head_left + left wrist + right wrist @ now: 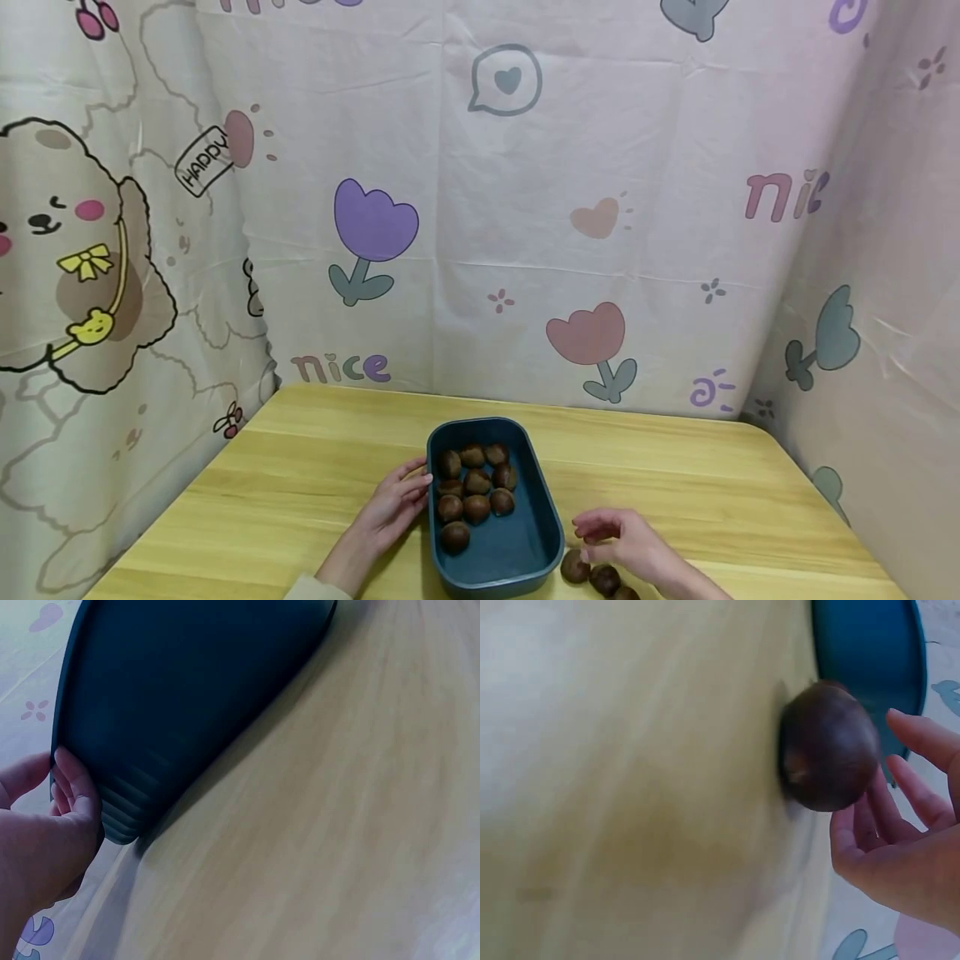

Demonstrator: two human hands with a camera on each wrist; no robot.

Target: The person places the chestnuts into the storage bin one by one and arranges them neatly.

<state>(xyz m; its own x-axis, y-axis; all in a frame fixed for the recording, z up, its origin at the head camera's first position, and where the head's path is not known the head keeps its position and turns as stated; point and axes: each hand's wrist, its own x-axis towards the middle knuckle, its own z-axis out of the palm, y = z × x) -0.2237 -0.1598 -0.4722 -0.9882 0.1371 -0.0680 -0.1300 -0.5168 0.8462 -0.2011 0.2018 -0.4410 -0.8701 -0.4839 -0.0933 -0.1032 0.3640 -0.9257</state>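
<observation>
A dark blue-green rectangular box (517, 546) stands on the table with several brown chestnuts (477, 481) grouped toward its far and left side. My left hand (392, 506) holds the box's left edge; in the left wrist view its thumb and fingertips (71, 769) meet at the rim. Just right of the box, a loose chestnut (575, 567) lies below my right hand (628, 546), with more chestnuts (604, 580) nearer the frame's bottom. Thumb and fingers of the right hand are spread apart; a large near chestnut (830, 746) partly covers the fingertips in the right wrist view.
The light wooden table (330, 442) extends to both sides of the box. Behind it hangs a pale printed cloth (487, 208), with more cloth along the left and right sides. The lowest chestnut is cut by the head view's bottom edge.
</observation>
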